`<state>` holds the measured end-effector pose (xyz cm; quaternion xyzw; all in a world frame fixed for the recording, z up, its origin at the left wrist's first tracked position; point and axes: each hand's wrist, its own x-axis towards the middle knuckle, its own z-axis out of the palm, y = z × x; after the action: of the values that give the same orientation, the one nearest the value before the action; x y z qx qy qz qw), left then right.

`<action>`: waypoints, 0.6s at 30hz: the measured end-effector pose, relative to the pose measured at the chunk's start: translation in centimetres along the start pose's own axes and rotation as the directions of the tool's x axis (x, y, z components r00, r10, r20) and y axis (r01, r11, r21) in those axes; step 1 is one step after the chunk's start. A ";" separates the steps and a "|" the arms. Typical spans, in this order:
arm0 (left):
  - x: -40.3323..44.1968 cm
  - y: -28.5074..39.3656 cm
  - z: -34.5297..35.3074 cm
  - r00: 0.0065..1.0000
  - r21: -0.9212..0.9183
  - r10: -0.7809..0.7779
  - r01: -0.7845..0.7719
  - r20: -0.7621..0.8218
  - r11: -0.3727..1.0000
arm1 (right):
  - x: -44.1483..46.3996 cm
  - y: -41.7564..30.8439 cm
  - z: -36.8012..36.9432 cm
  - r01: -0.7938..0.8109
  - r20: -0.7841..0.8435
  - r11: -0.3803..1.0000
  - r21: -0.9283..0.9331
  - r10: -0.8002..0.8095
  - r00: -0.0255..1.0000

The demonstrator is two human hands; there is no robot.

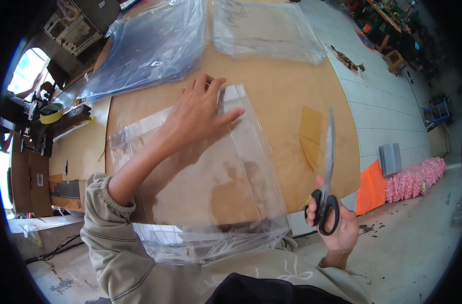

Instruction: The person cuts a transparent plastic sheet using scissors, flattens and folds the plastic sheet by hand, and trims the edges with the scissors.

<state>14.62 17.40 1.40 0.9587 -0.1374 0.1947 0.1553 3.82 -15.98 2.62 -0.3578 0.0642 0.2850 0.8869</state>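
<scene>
My left hand lies over the top part of a clear plastic bag, its thumb stretched to the right and its fingers bent at the tips. The bag spreads across the front of the table, and its near end hangs over the edge toward my body. In my right hand is a pair of scissors with black handles. Their blades point away from me, pressed together, above the table's right edge. A yellowish flat piece lies just left of the blades.
Stacks of clear plastic sheets, one bluish and one paler, cover the far side of the brown table. A yellow tape roll sits at left. On the floor at right are pink bundles, an orange sheet and a cat.
</scene>
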 end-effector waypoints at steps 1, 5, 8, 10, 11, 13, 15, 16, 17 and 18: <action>0.4 -0.2 -0.1 0.994 -0.094 -0.061 0.070 0.092 0.993 | -0.1 -0.4 0.0 -0.033 0.011 0.995 -0.089 0.034 0.999; 2.1 -0.7 -2.2 0.863 -0.309 -0.087 0.270 0.498 0.912 | -1.5 -0.6 -1.5 -0.014 -0.034 0.929 -0.370 0.001 0.999; 2.5 -0.8 -3.8 0.766 -0.530 0.035 0.409 0.641 0.743 | -1.9 0.1 -1.9 0.030 0.028 0.947 -0.318 -0.022 0.999; 2.4 -0.7 -4.3 0.759 -0.633 0.089 0.465 0.645 0.618 | -1.6 0.5 -1.4 0.024 0.088 0.972 -0.235 -0.003 0.996; 2.3 -0.5 -4.4 0.766 -0.658 0.104 0.464 0.634 0.593 | -1.6 0.7 -1.1 0.020 0.117 0.981 -0.191 0.002 0.993; 2.2 -0.5 -4.6 0.788 -0.714 0.129 0.459 0.602 0.528 | -1.9 1.1 0.1 -0.025 -0.007 0.938 -0.346 0.024 1.000; 2.1 -0.7 -4.7 0.813 -0.773 0.148 0.455 0.564 0.442 | -2.2 1.4 1.1 -0.133 -0.141 0.863 -0.487 0.072 0.987; 2.0 -0.8 -4.6 0.840 -0.805 0.157 0.421 0.520 0.418 | -2.1 1.7 0.9 -0.131 -0.138 0.871 -0.474 0.073 0.988; 1.9 -0.8 -4.4 0.865 -0.836 0.165 0.383 0.474 0.394 | -2.0 2.1 0.6 -0.127 -0.134 0.879 -0.460 0.073 0.988; 1.8 -0.9 -4.3 0.888 -0.863 0.171 0.345 0.428 0.369 | -1.9 2.5 0.5 -0.115 -0.110 0.884 -0.453 0.072 0.991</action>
<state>15.15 19.39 5.67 0.7273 -0.2014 -0.1517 0.6383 0.81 -15.08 2.07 -0.5656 0.0520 0.3183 0.7590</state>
